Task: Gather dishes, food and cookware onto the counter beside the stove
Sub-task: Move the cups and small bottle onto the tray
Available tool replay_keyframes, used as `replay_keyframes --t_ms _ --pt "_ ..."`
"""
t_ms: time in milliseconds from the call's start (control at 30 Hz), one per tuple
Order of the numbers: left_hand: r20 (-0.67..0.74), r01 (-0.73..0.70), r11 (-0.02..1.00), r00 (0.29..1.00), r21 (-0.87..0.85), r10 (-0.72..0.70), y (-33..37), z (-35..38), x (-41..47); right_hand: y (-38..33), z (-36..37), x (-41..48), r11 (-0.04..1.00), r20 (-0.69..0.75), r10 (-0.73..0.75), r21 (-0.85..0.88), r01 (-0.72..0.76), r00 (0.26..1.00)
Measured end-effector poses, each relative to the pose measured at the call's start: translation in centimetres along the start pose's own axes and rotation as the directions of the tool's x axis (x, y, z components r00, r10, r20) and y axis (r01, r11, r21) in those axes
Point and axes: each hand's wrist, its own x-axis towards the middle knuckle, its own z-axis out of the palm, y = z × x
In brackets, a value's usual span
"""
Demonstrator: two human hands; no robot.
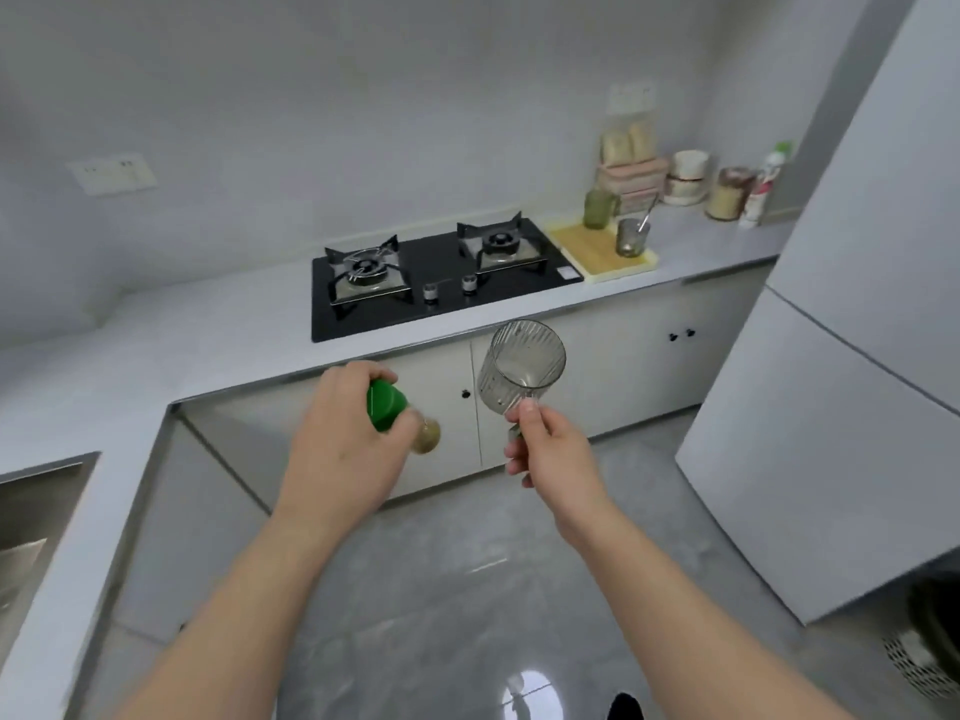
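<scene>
Fingers of the left hand were clamped round a green-capped jar; those of the right hand pinched the mug handle, cup above them, short of the surface. Glass seemed light, slippery, fragile.

Both bare forearms stretch forward toward the stove and stop short of it, below its near edge. The left hand, back turned up, hangs under the stove's left half with its fingers curled round a green-lidded jar. The right hand, under the stove's right half and near the left, pinches the handle of a clear cup, thumb on top.
</scene>
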Motion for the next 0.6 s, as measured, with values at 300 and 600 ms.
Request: replay_keyframes --t_ms 300,600 --pt "0.093 -0.02 0.994 0.995 -0.105 0.03 13.7 17.8 10.3 -2.4 -20.5 13.3 0.997 -0.157 0.02 -0.064 -0.03 0.987" --pt "0.172 -0.1 0.989 0.978 -0.105 0.117 19.5 28.5 21.6 -3.5 -28.8 25.4 0.995 -0.271 0.024 -0.089 -0.05 0.962"
